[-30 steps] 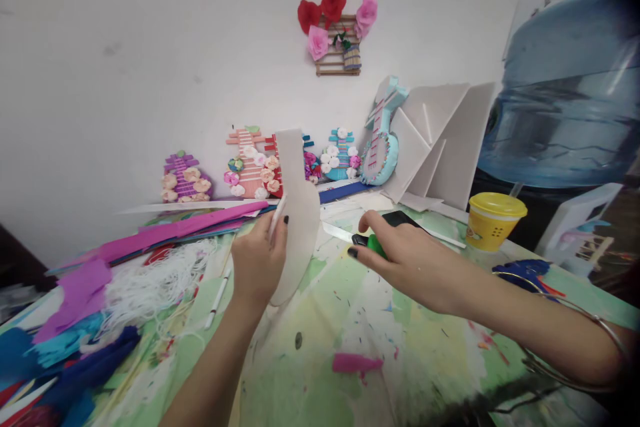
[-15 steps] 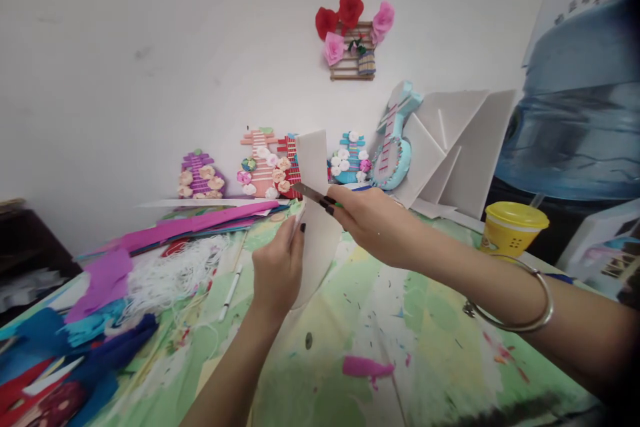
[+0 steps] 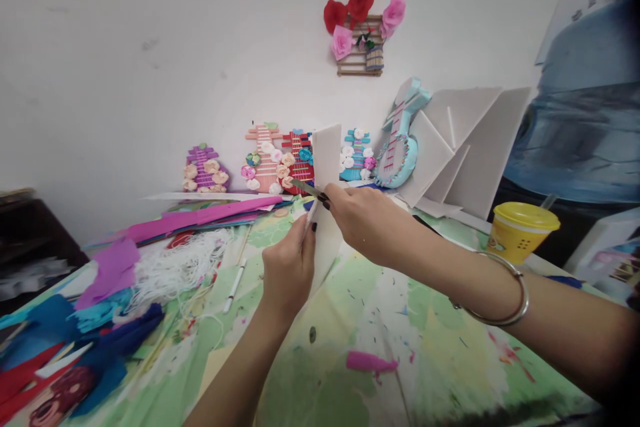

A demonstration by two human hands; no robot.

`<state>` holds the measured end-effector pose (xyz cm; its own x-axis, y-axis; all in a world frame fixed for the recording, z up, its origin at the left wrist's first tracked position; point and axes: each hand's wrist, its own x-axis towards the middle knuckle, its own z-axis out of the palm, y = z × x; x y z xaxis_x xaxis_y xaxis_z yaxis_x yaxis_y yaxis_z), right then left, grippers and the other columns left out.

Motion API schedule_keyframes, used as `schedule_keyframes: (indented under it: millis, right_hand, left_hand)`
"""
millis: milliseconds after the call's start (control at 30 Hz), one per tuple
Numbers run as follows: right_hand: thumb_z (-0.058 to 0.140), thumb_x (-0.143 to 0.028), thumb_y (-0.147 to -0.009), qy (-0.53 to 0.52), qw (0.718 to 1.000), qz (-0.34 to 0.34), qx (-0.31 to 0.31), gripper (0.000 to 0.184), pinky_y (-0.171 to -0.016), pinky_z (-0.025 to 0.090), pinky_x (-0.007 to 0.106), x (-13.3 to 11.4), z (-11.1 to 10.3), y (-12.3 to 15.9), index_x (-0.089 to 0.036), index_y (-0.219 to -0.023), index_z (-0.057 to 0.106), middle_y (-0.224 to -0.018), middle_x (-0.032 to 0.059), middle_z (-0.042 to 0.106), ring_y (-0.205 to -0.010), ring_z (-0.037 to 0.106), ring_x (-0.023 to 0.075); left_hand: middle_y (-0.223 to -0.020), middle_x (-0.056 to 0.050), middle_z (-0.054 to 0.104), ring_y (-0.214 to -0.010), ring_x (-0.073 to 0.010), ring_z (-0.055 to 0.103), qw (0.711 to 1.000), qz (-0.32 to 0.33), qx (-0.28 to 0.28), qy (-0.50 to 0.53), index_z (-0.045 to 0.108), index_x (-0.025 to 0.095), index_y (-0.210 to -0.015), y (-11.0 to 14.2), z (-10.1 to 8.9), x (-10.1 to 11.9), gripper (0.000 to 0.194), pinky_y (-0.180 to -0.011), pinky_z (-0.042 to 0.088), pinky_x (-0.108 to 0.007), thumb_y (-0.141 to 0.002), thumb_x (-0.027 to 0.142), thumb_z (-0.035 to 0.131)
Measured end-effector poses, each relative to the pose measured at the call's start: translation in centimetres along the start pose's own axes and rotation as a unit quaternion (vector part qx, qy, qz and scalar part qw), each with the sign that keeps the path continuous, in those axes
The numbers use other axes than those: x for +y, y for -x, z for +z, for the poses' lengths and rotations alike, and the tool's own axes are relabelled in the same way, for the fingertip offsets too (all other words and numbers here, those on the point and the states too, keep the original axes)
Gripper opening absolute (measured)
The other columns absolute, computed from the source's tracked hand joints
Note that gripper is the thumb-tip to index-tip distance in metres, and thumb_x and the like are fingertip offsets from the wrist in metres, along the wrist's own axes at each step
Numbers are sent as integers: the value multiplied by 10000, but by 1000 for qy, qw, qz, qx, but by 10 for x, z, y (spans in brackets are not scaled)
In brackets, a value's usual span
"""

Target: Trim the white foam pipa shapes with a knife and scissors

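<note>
My left hand (image 3: 289, 265) is closed on the near edge of a white foam board (image 3: 327, 157), which stands upright, edge towards me, over the table. My right hand (image 3: 361, 219) grips a utility knife; its metal blade (image 3: 306, 188) points left and lies across the board's edge, just above my left fingers. How deep the blade sits in the board I cannot tell. Most of the knife's handle is hidden in my right fist. Behind the board stand small decorated instrument models, among them a red one (image 3: 299, 163) with paper flowers.
A light-blue instrument model (image 3: 400, 153) leans by white boards (image 3: 493, 147). At right are a yellow lidded cup (image 3: 523, 232) and a large water bottle (image 3: 580, 113). White string (image 3: 180, 267), a white pen (image 3: 235, 287) and coloured felt (image 3: 107, 273) lie left. A pink scrap (image 3: 371, 361) lies in front.
The view has shifted slightly, so most things appear a little further right. The knife remains at the board's edge, with its blade tilted a bit differently. Both hands keep their holds.
</note>
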<state>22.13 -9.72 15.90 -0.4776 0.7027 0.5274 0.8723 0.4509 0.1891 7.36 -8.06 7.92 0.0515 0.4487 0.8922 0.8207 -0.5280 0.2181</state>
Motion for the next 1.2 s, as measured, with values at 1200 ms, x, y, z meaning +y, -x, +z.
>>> schedule_keyframes:
  millis: [1200]
  right_hand:
    - [354,-128,-863,-66,994,13,-87,132,-512,221,274,22,-4,22,-153,-914,473,-678,46,518,-542,404,137]
  left_hand:
    - [-658,-63,683,-498,-108,580,998,46,27,-21,631,99,-1028,0,4,9,285,-499,358,-197,-881,237,430]
